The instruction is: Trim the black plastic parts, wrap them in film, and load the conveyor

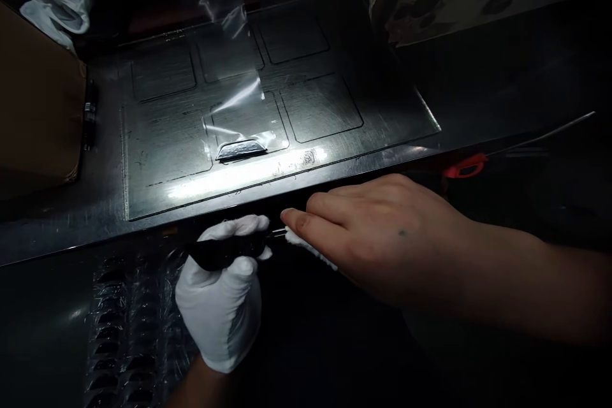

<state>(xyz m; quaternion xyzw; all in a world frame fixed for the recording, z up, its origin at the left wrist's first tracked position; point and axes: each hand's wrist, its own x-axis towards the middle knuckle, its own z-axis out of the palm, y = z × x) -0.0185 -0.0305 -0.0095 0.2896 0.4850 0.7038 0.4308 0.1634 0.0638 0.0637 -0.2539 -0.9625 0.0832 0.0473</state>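
In a white glove, my left hand (220,306) is closed around a dark glossy piece (224,254), pinched between thumb and fingers just below the table edge. Its exact kind is hard to make out in the dark. My bare right hand (382,236) is closed over a white cloth (308,247) that shows below its fingers, close to the right end of the dark piece. Above the hands, a small trapezoid-shaped dark piece (241,150) with a shiny face lies on a clear sheet (162,134) marked with rounded rectangles.
Clear film (234,70) trails over the sheet. A cardboard box (38,102) stands left, a pen (89,108) beside it and a white glove (62,9) behind. A clear tray (122,331) carries several dark curved pieces. A red-handled object (463,167) is at right.
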